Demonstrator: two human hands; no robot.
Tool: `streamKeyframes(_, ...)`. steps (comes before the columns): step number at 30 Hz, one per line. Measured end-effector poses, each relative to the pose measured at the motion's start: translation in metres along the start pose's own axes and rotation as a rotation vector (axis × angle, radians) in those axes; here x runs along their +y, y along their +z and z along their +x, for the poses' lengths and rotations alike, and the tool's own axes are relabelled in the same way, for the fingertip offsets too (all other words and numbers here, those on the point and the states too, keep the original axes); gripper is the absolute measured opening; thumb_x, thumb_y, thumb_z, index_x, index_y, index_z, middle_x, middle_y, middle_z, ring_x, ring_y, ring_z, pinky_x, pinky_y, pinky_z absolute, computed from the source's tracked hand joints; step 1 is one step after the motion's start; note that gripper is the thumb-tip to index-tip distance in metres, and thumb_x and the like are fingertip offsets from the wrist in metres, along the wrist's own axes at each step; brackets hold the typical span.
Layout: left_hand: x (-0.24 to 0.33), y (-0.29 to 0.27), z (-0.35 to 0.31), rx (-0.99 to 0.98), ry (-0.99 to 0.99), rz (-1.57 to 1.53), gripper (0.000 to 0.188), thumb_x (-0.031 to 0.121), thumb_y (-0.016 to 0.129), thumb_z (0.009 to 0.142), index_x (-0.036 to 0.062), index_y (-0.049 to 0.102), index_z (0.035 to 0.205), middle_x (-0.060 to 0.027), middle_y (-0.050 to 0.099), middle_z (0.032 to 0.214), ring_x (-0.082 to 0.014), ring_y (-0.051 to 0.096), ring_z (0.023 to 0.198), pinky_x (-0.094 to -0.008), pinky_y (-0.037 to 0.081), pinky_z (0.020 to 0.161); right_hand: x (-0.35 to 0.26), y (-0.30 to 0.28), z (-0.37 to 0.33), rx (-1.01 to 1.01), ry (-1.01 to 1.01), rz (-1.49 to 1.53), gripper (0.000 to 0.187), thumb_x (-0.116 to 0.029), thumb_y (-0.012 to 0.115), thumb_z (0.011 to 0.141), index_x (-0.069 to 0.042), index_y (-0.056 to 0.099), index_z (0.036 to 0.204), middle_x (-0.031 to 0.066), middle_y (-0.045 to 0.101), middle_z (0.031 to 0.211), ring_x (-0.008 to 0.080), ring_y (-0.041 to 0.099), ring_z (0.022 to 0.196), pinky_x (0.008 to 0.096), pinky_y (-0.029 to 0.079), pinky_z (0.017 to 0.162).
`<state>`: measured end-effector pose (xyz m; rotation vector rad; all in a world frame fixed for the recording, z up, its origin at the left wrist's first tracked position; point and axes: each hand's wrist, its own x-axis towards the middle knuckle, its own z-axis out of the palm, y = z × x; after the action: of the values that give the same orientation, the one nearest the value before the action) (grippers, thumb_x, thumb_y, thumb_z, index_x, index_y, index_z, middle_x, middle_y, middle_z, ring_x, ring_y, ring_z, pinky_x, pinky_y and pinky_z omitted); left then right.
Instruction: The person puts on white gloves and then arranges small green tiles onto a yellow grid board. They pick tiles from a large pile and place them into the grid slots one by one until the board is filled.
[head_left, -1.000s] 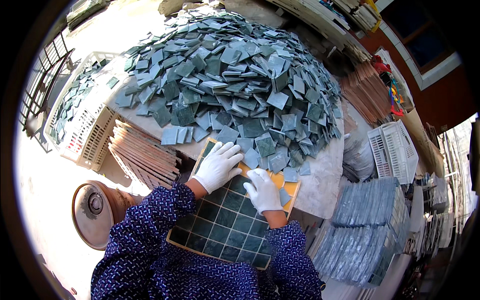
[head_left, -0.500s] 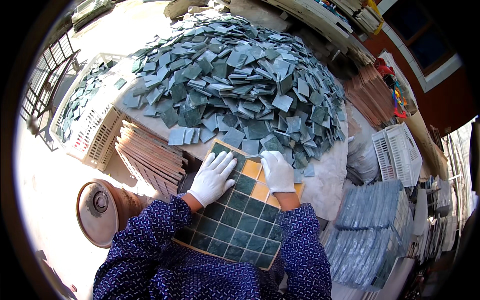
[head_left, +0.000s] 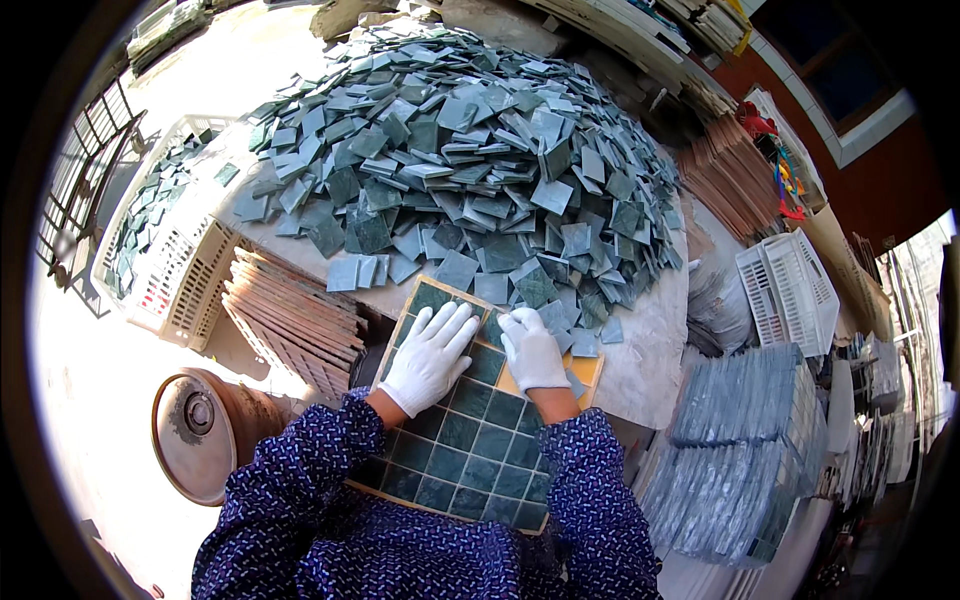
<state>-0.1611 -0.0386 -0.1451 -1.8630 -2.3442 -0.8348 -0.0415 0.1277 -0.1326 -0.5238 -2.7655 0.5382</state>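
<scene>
A tray with a thin tan rim lies tilted against my lap, holding rows of square dark green stone tiles. My left hand, in a white glove, lies open on the tiles at the upper left, fingers spread. My right hand, also gloved, is closed at the tray's upper part, its fingertips at the edge of a green tile. The fingers hide much of that tile's right side. Beside the right wrist, bare yellow base shows, with a grey-green tile partly hidden by the wrist.
A large heap of loose green tiles rises beyond the tray. To the left stand a white crate, stacked brown panels and a rusty drum. Wrapped tile stacks and another white crate are at the right.
My right hand has moved left and slightly down; the tile it held raised now lies in the formerly yellow space between my hands. My left hand stays flat on the tiles.
</scene>
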Motion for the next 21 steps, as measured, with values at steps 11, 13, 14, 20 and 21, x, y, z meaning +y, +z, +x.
streamKeyframes(11,0.008,0.022,0.042,-0.012,0.104,0.051,0.056,0.026,0.065,0.082,0.0040,0.047,0.131,-0.0120,0.049,0.135,-0.0286,0.041,0.129,-0.0437,0.028,0.109,0.026,-0.037,-0.044,0.041,0.278,-0.233,0.063,-0.030,0.075,0.075,-0.010,0.048,0.128,0.0142,0.053,0.123,0.0330,0.057,0.107,0.0415,0.049,0.087)
streamKeyframes(13,0.011,0.022,0.038,0.005,0.074,0.095,0.057,0.025,0.067,0.080,0.0043,0.048,0.130,-0.0124,0.049,0.135,-0.0293,0.042,0.128,-0.0436,0.029,0.109,0.027,-0.036,-0.044,0.054,0.278,-0.247,0.062,-0.030,0.074,0.075,-0.009,0.049,0.128,0.0152,0.054,0.120,0.0333,0.058,0.106,0.0423,0.049,0.086)
streamKeyframes(14,0.012,0.021,0.038,0.004,0.071,0.099,0.057,0.025,0.067,0.080,0.0044,0.048,0.130,-0.0122,0.049,0.135,-0.0292,0.042,0.128,-0.0437,0.029,0.108,0.027,-0.039,-0.047,0.060,0.261,-0.253,0.061,-0.030,0.073,0.075,-0.009,0.049,0.128,0.0155,0.054,0.119,0.0335,0.058,0.105,0.0427,0.050,0.085)
streamKeyframes(20,0.017,0.013,0.047,-0.071,0.323,0.018,0.053,0.027,0.065,0.082,0.0095,0.052,0.130,-0.0092,0.048,0.138,-0.0269,0.039,0.132,-0.0444,0.026,0.111,-0.010,-0.045,-0.054,-0.088,0.201,-0.134,0.059,-0.030,0.073,0.073,-0.006,0.052,0.123,0.0157,0.056,0.115,0.0328,0.061,0.098,0.0420,0.051,0.081)
streamKeyframes(21,0.015,0.016,0.044,-0.087,0.312,0.011,0.051,0.028,0.064,0.083,0.0104,0.052,0.130,-0.0083,0.048,0.139,-0.0262,0.039,0.133,-0.0445,0.025,0.112,-0.009,-0.045,-0.054,-0.089,0.201,-0.136,0.059,-0.030,0.072,0.073,-0.006,0.052,0.124,0.0154,0.056,0.115,0.0324,0.061,0.099,0.0419,0.051,0.081)
